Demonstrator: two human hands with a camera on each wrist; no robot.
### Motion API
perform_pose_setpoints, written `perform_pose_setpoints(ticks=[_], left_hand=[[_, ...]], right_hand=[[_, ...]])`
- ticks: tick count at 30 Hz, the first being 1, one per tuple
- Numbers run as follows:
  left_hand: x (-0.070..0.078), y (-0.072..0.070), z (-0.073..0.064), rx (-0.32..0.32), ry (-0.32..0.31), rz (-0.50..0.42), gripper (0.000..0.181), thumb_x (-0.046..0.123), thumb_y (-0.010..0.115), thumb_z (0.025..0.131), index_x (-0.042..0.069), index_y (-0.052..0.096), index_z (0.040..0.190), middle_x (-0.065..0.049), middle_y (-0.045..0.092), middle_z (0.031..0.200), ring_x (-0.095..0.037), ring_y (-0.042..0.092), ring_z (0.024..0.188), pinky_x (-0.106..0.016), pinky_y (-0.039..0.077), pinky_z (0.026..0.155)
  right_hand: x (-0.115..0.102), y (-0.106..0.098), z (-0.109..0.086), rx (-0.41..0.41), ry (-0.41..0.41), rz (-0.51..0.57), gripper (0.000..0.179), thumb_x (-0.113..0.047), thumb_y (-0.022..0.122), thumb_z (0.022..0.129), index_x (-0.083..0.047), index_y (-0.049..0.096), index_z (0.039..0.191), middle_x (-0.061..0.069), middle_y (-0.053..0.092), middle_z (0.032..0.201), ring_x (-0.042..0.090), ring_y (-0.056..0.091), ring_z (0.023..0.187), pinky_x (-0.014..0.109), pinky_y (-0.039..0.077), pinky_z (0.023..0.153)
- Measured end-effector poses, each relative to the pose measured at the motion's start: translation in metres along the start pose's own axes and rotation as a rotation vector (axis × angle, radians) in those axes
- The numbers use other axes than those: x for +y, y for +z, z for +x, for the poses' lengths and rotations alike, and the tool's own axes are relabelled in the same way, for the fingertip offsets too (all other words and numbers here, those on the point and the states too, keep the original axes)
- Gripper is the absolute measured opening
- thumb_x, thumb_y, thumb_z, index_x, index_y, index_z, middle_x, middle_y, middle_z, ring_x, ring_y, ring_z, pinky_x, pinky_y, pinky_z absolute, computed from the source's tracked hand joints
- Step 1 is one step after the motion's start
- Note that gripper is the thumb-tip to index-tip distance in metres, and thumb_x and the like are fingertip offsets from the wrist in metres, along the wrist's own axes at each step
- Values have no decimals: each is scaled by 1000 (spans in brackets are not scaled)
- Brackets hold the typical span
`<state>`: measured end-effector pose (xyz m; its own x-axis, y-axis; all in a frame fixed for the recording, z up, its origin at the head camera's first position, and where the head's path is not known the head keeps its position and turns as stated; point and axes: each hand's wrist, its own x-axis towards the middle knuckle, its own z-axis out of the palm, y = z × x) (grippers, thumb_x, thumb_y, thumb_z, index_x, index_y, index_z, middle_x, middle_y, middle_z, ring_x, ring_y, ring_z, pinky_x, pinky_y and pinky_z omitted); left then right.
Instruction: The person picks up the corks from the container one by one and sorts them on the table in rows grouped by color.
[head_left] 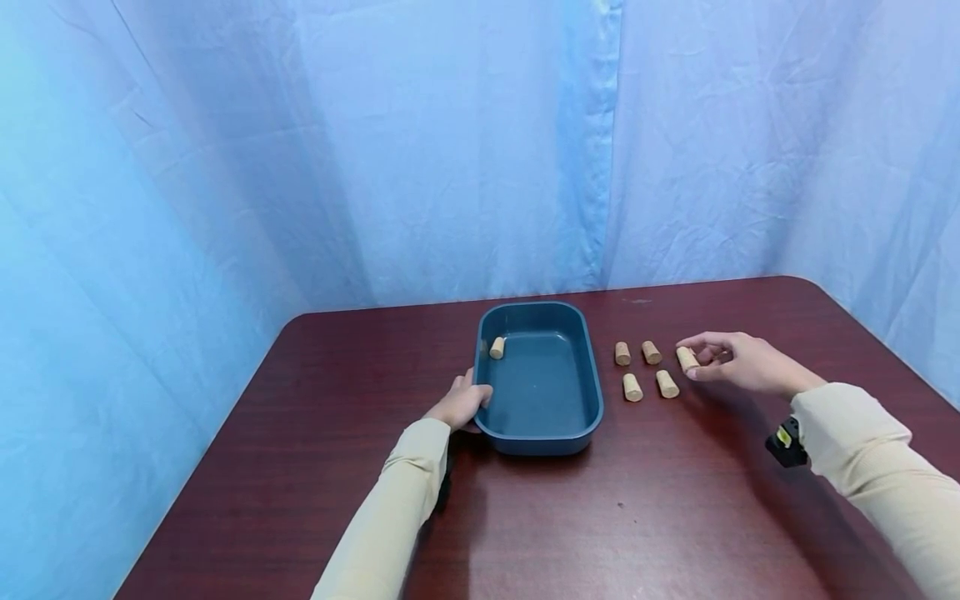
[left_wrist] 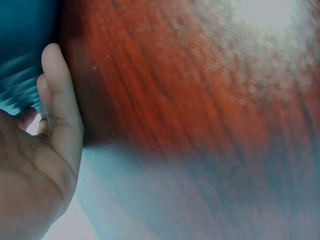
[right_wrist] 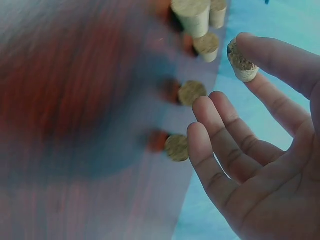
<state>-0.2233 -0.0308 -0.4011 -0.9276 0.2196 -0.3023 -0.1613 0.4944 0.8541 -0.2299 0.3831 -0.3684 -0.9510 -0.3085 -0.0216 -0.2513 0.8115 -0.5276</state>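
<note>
My right hand (head_left: 738, 362) pinches a tapered cork stopper (head_left: 687, 359) between thumb and index finger, at the right of the loose corks. In the right wrist view this cork (right_wrist: 245, 69) shows its speckled end, while the other fingers stay spread apart from it. My left hand (head_left: 459, 403) holds the left wall of a deep blue plastic bin (head_left: 536, 438), thumb over the rim and fingers outside. Inside the bin, near its left wall, lies one cork (head_left: 497, 348). The left wrist view shows the fingers (left_wrist: 62, 100) along the bin's outer side.
Several more corks (head_left: 633, 387) stand or lie in two short rows between the bin and my right hand. The dark red wooden table (head_left: 315, 467) spreads around the bin. Behind its far edge hangs a light blue curtain (head_left: 450, 167).
</note>
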Motion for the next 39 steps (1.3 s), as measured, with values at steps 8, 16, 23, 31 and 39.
perform_pose_setpoints(ticks=[8,16,23,31,39], left_hand=[[1,0,0,1,-8,7,82,11,41,78,3,21,157,-20,29,133,-37,47,106,-36,48,64],[1,1,0,6,-3,4,76,11,41,78,2,25,151,-20,29,131,-37,47,106,-37,49,63],[1,1,0,11,-2,-2,80,10,41,76,1,24,154,-20,29,131,-38,47,106,-37,49,63],[0,1,-2,13,-4,-8,73,11,41,77,1,28,148,-20,28,133,-39,47,107,-39,50,66],[1,-1,-1,-2,-6,-3,76,12,40,77,0,25,150,-21,27,135,-39,46,108,-35,49,65]], right_hand=[[14,3,-5,-20,35,-43,53,-21,74,91,6,59,134,16,63,107,31,59,96,39,44,76],[20,7,-8,-32,64,-35,54,-21,76,89,6,60,133,12,62,100,29,56,91,39,43,74],[20,8,-8,-63,63,-41,52,-20,76,88,7,61,130,17,65,105,25,60,89,39,47,74],[20,9,-7,-67,74,-52,50,-18,76,87,9,62,127,19,64,103,32,60,93,43,49,77],[20,11,-7,-63,95,-58,50,-18,77,86,9,63,126,17,61,101,30,57,90,42,47,76]])
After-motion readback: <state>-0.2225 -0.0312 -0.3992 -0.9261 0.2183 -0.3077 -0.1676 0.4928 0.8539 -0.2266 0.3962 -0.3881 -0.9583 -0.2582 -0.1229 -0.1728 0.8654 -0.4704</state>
